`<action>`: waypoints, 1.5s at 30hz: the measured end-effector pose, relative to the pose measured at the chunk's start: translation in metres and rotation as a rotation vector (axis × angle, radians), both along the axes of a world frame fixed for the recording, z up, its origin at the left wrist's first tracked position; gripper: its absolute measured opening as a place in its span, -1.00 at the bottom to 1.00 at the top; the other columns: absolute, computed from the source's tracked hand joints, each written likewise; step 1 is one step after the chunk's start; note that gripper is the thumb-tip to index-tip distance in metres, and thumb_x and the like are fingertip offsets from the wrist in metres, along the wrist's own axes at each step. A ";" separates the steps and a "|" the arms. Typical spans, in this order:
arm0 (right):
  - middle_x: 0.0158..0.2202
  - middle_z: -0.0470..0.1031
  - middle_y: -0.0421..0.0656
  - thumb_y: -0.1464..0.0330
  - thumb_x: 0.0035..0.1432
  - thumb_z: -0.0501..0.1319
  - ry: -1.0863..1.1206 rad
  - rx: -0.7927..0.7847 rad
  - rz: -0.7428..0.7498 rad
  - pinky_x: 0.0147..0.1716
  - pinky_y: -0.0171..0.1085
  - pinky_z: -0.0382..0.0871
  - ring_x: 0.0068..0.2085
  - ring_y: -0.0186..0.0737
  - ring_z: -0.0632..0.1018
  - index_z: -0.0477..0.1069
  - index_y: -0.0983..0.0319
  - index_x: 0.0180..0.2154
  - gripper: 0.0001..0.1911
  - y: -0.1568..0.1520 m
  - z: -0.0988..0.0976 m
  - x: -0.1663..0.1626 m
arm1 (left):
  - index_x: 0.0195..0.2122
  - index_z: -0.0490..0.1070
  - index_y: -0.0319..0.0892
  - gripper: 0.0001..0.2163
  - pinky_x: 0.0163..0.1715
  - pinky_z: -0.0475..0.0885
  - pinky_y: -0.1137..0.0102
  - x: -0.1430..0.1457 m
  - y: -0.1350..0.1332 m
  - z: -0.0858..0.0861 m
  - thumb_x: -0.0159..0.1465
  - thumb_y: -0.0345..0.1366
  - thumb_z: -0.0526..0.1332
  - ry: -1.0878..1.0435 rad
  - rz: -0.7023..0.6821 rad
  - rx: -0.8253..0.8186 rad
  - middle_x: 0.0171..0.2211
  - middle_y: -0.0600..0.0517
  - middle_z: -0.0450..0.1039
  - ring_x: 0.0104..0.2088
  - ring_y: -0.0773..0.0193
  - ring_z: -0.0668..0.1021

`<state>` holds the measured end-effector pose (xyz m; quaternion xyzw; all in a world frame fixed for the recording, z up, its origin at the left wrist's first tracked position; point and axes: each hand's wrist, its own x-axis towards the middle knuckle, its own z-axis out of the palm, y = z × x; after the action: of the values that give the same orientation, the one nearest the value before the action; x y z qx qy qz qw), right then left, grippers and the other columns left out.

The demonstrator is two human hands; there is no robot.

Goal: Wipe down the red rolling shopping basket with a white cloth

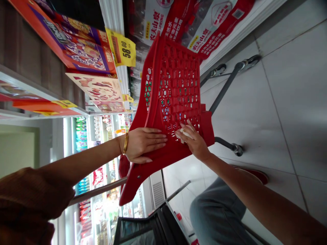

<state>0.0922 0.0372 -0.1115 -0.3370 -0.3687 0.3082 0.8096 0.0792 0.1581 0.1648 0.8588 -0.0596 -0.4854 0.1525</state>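
Observation:
A red plastic shopping cart (176,85) with a honeycomb-patterned basket fills the middle, appearing sideways because the view is tilted. My left hand (143,144), with a gold bracelet on its wrist, lies flat against the cart's solid red panel, fingers stretched out and pointing right. Lower on the basket, my right hand (195,141) presses a crumpled white cloth or tissue (184,134) against the lattice. Its fingers are bent over the white material, which is partly hidden beneath them.
Shrink-wrapped water bottles (212,23) stand beside the cart. Boxed goods (84,51) and a yellow price tag (125,50) line the shelf. Cart wheels (251,62) rest on the tiled floor (293,119). A bent leg in jeans (219,211) and a dark basket-like frame (150,228) are at the bottom.

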 end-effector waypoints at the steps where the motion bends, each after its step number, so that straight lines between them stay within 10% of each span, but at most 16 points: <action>1: 0.28 0.31 -0.22 0.47 0.38 -0.01 -0.013 0.002 -0.004 0.38 0.10 0.07 0.33 -0.18 0.27 0.15 -0.10 0.27 -0.47 -0.001 -0.004 0.000 | 0.22 0.27 -0.38 -0.44 0.31 0.20 0.09 0.000 0.000 0.000 0.32 -0.09 0.01 -0.002 0.003 0.001 0.19 -0.31 0.36 0.27 0.01 0.35; 14: 0.35 0.19 -0.09 0.45 0.36 -0.05 -0.065 -0.213 -0.101 0.31 0.17 0.16 0.42 -0.03 0.05 0.25 0.04 0.25 -0.51 -0.017 -0.034 -0.002 | 0.14 0.39 -0.36 -0.46 0.28 0.24 0.10 -0.004 0.002 -0.006 0.27 -0.08 0.06 -0.036 0.043 -0.027 0.14 -0.33 0.41 0.20 0.00 0.44; 20: 0.45 -0.15 -0.07 0.13 0.23 0.22 -0.052 -0.293 -0.110 0.30 0.39 -0.09 0.43 0.25 -0.12 0.19 0.09 0.28 -0.37 -0.006 -0.012 -0.005 | 0.12 0.42 -0.36 -0.47 0.27 0.26 0.09 0.002 0.005 -0.008 0.25 -0.09 0.09 0.022 0.009 -0.021 0.12 -0.33 0.43 0.19 -0.03 0.46; 27: 0.34 0.21 -0.16 0.39 0.37 0.01 0.042 -0.219 -0.150 0.33 0.17 0.12 0.36 -0.04 0.21 0.29 -0.03 0.22 -0.55 0.001 0.002 -0.003 | 0.13 0.42 -0.30 -0.47 0.29 0.25 0.11 0.003 0.004 -0.009 0.24 -0.07 0.10 0.034 0.087 -0.020 0.15 -0.28 0.42 0.21 -0.01 0.44; 34: 0.35 0.18 -0.17 0.40 0.36 0.06 -0.063 -0.024 -0.049 0.31 0.13 0.18 0.43 -0.07 0.02 0.25 -0.04 0.24 -0.53 0.008 0.048 -0.001 | 0.13 0.42 -0.33 -0.47 0.29 0.25 0.11 0.008 0.002 -0.007 0.25 -0.08 0.11 -0.020 0.030 -0.028 0.09 -0.31 0.47 0.17 -0.03 0.47; 45: 0.33 0.23 -0.22 0.42 0.38 0.00 -0.080 -0.108 -0.031 0.32 0.15 0.15 0.42 -0.07 0.04 0.22 -0.10 0.25 -0.52 -0.007 -0.013 -0.009 | 0.17 0.37 -0.36 -0.45 0.28 0.26 0.10 -0.001 0.004 -0.010 0.26 -0.07 0.08 -0.065 0.036 -0.054 0.17 -0.32 0.39 0.22 -0.01 0.43</action>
<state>0.0829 0.0300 -0.1246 -0.3978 -0.3782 0.3013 0.7797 0.0779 0.1625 0.1551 0.8707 -0.0623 -0.4526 0.1822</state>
